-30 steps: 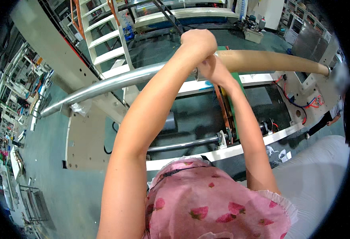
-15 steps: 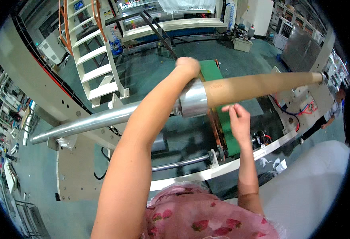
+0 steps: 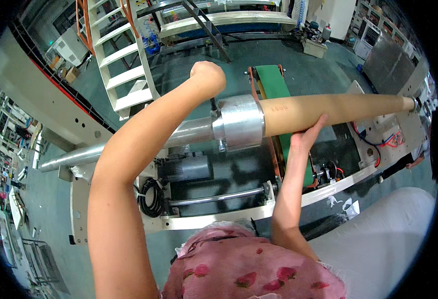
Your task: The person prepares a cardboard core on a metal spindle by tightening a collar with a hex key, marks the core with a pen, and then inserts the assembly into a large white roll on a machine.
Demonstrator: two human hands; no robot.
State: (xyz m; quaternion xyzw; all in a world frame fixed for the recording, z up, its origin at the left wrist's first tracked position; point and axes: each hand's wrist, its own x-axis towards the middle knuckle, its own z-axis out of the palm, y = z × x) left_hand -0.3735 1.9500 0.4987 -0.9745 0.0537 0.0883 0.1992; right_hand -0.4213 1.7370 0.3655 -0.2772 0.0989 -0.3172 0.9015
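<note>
My left hand (image 3: 208, 79) is closed in a fist above the shaft, around the top of a thin dark rod (image 3: 213, 104). The rod's lower end meets the small end of a silver metal chuck (image 3: 241, 122); its top is hidden in my fist. The chuck sits on a long steel shaft (image 3: 191, 132) and butts against a brown cardboard tube (image 3: 348, 109), which runs right to an end fitting (image 3: 415, 104). My right hand (image 3: 306, 135) grips the tube's near underside, one digit lying on its side and the other fingers hidden.
Below the shaft are a grey motor (image 3: 186, 167), a coiled black cable (image 3: 151, 198) and a green conveyor belt (image 3: 274, 82). White steps (image 3: 124, 74) stand at the far left. A machine side plate (image 3: 378, 139) with hoses is on the right, and another person (image 3: 408, 159) stands beyond it.
My left hand has moved left off the chuck's far side to above its small end, and the rod now shows. My right hand has come up onto the tube from open air.
</note>
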